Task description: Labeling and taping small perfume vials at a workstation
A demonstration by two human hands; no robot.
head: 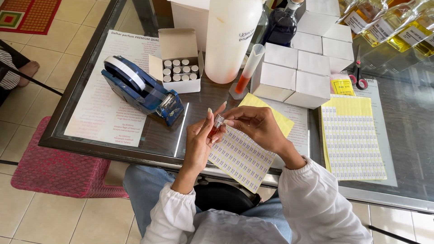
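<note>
A small vial [217, 124] is pinched between left hand [199, 142] and right hand [255, 124] fingers, seemingly being labelled, above the sticker sheet [239, 158].

- Left hand [199, 140]: bare, long pale pointed nails, no rings visible.
- Right hand [255, 124]: bare, same long nails.
- Both arms: loose white long sleeves [312, 203], gathered with elastic at the cuffs, puffed above the wrists.
- Legs: blue denim jeans [142, 190], visible near the frame's lower edge.
</note>
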